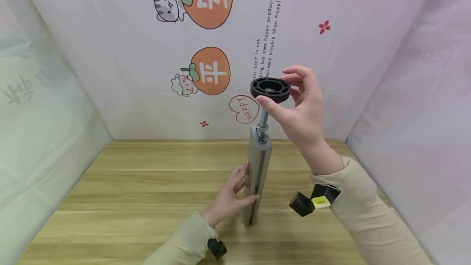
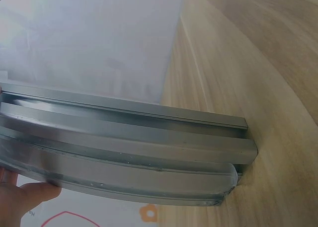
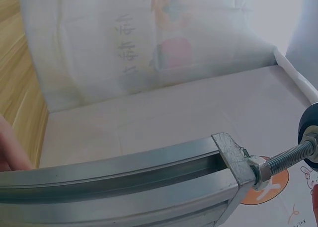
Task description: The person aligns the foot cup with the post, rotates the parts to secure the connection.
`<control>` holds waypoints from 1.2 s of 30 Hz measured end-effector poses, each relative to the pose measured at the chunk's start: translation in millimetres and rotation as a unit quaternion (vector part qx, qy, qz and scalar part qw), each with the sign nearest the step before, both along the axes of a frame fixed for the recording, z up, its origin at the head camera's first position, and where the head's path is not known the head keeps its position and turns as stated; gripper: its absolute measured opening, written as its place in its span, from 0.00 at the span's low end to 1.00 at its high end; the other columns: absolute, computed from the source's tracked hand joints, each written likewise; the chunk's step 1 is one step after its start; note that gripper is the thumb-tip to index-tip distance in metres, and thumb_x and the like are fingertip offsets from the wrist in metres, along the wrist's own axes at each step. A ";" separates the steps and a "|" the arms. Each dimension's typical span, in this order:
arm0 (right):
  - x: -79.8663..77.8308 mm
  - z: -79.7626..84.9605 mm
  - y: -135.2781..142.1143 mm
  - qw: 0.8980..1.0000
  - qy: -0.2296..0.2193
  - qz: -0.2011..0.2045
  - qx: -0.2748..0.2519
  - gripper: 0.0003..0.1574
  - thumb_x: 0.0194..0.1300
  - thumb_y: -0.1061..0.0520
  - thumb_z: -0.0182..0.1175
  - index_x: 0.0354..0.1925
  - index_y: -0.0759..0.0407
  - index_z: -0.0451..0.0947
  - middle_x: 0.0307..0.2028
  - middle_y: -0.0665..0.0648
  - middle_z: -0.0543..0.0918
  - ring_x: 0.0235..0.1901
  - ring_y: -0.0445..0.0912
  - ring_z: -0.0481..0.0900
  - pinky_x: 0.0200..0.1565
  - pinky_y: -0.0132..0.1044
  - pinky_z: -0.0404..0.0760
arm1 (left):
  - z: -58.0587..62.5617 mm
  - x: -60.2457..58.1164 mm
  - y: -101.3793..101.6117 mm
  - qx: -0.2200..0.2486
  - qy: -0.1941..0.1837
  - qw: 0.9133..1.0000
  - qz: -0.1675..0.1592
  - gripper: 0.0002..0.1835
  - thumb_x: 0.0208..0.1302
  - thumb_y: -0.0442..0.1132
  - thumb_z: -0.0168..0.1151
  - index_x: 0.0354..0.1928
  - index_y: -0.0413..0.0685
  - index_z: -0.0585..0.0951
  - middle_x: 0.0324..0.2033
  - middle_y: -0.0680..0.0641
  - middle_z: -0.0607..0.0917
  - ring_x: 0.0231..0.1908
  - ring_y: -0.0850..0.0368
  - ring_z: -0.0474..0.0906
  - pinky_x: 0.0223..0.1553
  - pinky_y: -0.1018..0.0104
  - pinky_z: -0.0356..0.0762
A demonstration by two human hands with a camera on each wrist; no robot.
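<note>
An aluminium profile [image 1: 259, 171] with lengthwise slots stands upright on the wooden table. My left hand [image 1: 228, 199] grips its lower half, thumb on one side and fingers on the other. Out of the metal end plate [image 3: 235, 160] at its top rises a threaded rod [image 3: 290, 157], with a hex nut [image 3: 260, 171] next to the plate. A round black levelling foot [image 1: 270, 98] with an open ribbed face sits on the rod's upper end. Thumb and fingers of my right hand [image 1: 305, 111] hold this foot by its rim. In the left wrist view the profile's bottom end [image 2: 243, 152] meets the tabletop.
The wooden table [image 1: 147, 183] reaches back to a white printed cloth [image 1: 128, 72] with orange cartoon fruit and lettering. More cloth walls [image 1: 408, 105] enclose the left and right sides. A black wrist camera [image 1: 302, 204] sits on the right sleeve, another [image 1: 217, 248] on the left.
</note>
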State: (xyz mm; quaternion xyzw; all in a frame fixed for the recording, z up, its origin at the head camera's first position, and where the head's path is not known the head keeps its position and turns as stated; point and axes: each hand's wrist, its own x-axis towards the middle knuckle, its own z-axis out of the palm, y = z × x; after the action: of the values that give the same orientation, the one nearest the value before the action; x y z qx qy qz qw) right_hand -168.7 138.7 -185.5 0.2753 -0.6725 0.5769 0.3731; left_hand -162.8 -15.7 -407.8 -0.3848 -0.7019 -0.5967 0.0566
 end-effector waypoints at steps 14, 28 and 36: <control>-9.2 -13.9 -0.2 0.994 0.063 0.080 -0.046 0.40 0.57 0.36 0.62 0.49 0.69 0.68 0.42 0.50 0.73 0.42 0.42 0.71 0.43 0.29 0.73 | -2.2 -0.1 1.4 0.010 0.012 1.000 -0.006 0.51 0.56 0.24 0.64 0.75 0.54 0.44 0.67 0.39 0.58 0.64 0.54 0.60 0.64 0.54 0.67; -38.8 -22.5 15.8 0.856 -0.109 0.497 -0.093 0.27 0.65 0.44 0.51 0.59 0.51 0.71 0.52 0.56 0.75 0.53 0.47 0.72 0.54 0.36 0.72 | -0.9 1.6 1.5 0.003 -0.004 1.000 0.001 0.51 0.57 0.25 0.64 0.75 0.56 0.44 0.67 0.39 0.59 0.64 0.53 0.60 0.64 0.52 0.65; -37.4 -13.6 10.7 0.788 -0.153 0.582 -0.131 0.29 0.60 0.49 0.46 0.60 0.55 0.69 0.56 0.63 0.70 0.50 0.52 0.70 0.55 0.40 0.69 | -1.3 0.8 1.7 0.002 -0.009 1.000 0.006 0.51 0.56 0.25 0.64 0.75 0.57 0.45 0.66 0.39 0.59 0.64 0.52 0.60 0.65 0.53 0.65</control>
State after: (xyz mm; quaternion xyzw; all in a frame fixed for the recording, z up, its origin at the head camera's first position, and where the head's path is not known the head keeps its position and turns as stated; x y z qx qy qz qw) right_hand -206.1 149.4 -199.1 0.4706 -0.3512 0.8022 -0.1085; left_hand -162.0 -14.0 -409.1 -0.3749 -0.7037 -0.6010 0.0550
